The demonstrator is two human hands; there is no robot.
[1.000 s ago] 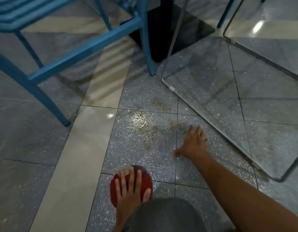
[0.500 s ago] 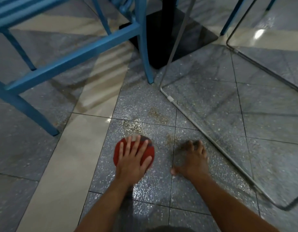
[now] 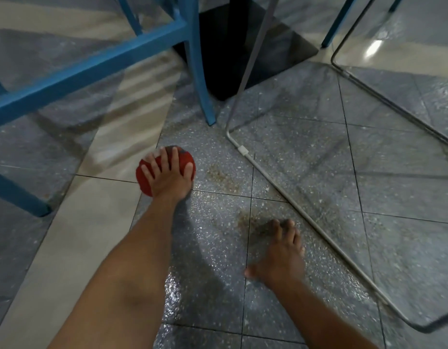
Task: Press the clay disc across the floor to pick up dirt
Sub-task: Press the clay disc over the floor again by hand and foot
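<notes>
A red clay disc (image 3: 148, 181) lies flat on the grey speckled floor, at the edge of a beige tile strip. My left hand (image 3: 169, 176) presses down on it with fingers spread, covering most of its top. Brown dirt patches (image 3: 221, 177) lie just right of the disc, and another dirt patch (image 3: 249, 219) lies nearer me. My right hand (image 3: 280, 255) rests flat on the floor beside that nearer patch, fingers apart, holding nothing.
A blue chair leg (image 3: 205, 91) stands just beyond the disc, with another blue leg (image 3: 19, 197) at the left. A thin metal chair frame (image 3: 306, 220) runs diagonally along the floor at the right. A black table base (image 3: 243, 46) sits behind.
My left hand has slid the clay disc forward, away from me, across the dirty tiles toward the blue chair leg. My right hand has stayed planted on the floor.
</notes>
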